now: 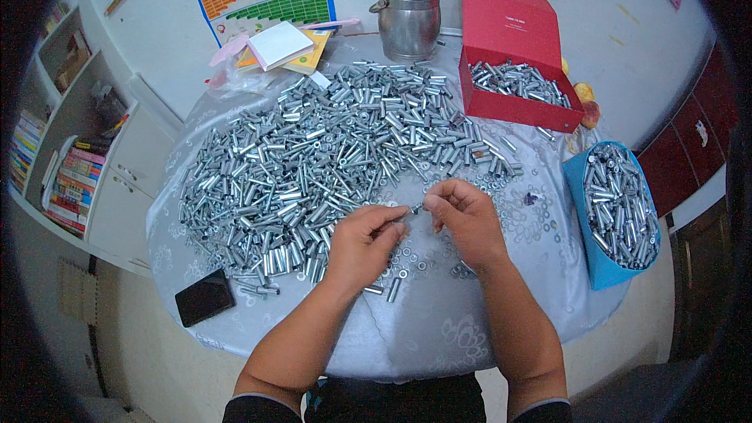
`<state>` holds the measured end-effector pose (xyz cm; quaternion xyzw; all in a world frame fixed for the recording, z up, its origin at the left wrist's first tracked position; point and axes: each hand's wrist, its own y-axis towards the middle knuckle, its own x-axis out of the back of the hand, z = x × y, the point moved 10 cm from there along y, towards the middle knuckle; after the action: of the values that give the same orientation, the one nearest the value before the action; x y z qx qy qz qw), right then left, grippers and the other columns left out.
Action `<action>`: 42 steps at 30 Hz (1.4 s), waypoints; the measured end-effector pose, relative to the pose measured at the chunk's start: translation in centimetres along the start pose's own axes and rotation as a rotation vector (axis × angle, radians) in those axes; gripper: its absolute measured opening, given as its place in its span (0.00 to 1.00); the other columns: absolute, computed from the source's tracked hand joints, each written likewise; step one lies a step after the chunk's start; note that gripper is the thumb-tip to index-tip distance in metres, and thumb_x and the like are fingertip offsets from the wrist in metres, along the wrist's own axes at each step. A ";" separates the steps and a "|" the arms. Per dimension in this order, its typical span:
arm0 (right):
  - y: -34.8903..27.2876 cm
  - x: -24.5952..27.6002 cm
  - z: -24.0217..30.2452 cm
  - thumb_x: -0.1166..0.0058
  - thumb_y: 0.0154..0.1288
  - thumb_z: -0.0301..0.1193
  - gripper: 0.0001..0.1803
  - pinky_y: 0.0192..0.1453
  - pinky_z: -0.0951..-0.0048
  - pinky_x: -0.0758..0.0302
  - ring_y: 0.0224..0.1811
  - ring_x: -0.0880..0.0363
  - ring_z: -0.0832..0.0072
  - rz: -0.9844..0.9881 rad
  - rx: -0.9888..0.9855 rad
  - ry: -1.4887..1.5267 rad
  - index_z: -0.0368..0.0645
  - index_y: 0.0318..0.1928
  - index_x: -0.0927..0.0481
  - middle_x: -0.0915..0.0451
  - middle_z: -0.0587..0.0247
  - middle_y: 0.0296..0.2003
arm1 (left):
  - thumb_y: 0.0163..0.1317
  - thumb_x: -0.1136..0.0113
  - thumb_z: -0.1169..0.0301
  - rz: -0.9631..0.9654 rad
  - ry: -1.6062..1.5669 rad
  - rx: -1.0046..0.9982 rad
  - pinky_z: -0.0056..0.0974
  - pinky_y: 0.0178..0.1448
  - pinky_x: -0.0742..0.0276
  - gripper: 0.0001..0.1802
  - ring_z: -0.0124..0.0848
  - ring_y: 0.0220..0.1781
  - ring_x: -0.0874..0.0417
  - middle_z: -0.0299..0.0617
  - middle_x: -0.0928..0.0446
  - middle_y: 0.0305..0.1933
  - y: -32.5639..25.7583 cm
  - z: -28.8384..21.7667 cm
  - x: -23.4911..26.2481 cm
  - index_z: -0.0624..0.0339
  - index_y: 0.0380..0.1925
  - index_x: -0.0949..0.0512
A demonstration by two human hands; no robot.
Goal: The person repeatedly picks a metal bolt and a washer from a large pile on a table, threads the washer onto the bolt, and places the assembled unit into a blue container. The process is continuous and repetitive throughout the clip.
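Note:
My left hand [363, 240] and my right hand [468, 218] meet over the front of a large pile of metal sleeves and bolts [313, 157]. Thumb and forefinger of the left are pinched on a small metal piece [416, 209], seemingly a bolt end, mostly covered by the fingers. The right hand's thumb and forefinger are pressed together close beside it; what they hold is hidden. Loose washers [403, 257] are scattered on the cloth below and between the hands. A single metal sleeve [393, 290] lies near my left wrist.
A red box [521, 113] and a blue container [599, 254], both filled with metal sleeves, stand at the right. Behind the pile are a steel pot [409, 19] and a white notepad [280, 45]. A black phone [204, 298] lies on the tablecloth [462, 337] at front left.

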<state>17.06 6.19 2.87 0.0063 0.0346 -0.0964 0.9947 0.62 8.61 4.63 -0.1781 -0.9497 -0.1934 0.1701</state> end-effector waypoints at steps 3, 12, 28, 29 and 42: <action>0.0 0.1 -0.2 0.40 0.67 0.27 0.05 0.30 0.80 0.29 0.25 0.27 0.84 0.003 -0.004 0.030 0.39 0.39 0.19 0.21 0.70 0.27 | 0.57 0.33 0.76 0.006 -0.043 -0.003 0.33 0.41 0.22 0.15 0.33 0.36 0.16 0.45 0.16 0.37 0.0 -0.1 -0.2 0.60 0.46 0.15; -0.5 -0.2 0.8 0.40 0.68 0.29 0.07 0.34 0.77 0.26 0.28 0.25 0.81 -0.011 0.073 -0.275 0.38 0.40 0.17 0.19 0.68 0.30 | 0.58 0.36 0.77 0.035 0.034 -0.028 0.35 0.46 0.20 0.14 0.34 0.40 0.14 0.47 0.15 0.39 -0.1 -0.6 -0.2 0.64 0.45 0.15; 0.6 5.6 0.8 0.37 0.60 0.33 0.11 0.45 0.60 0.23 0.39 0.19 0.56 -0.208 0.238 -0.794 0.39 0.38 0.15 0.17 0.51 0.36 | 0.60 0.38 0.79 0.003 -0.068 0.103 0.32 0.44 0.21 0.14 0.29 0.37 0.15 0.43 0.17 0.36 -0.2 1.1 -0.3 0.64 0.46 0.16; 0.8 5.1 0.3 0.37 0.59 0.33 0.11 0.45 0.59 0.23 0.39 0.19 0.56 -0.180 0.242 -0.846 0.39 0.37 0.15 0.17 0.51 0.36 | 0.60 0.38 0.79 0.002 -0.045 0.097 0.32 0.44 0.21 0.14 0.29 0.37 0.15 0.44 0.17 0.36 -0.1 0.9 -0.2 0.65 0.46 0.16; 1.6 1.5 -0.2 0.34 0.56 0.33 0.13 0.43 0.62 0.20 0.38 0.17 0.60 -0.135 0.217 -1.009 0.40 0.39 0.18 0.18 0.53 0.38 | 0.58 0.35 0.76 -0.010 0.032 0.080 0.36 0.48 0.22 0.14 0.35 0.41 0.15 0.46 0.16 0.39 0.0 0.3 0.1 0.62 0.45 0.15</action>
<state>18.80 7.51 2.54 0.0598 -0.4593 -0.1545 0.8727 0.48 8.75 4.43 -0.1631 -0.9548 -0.1590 0.1912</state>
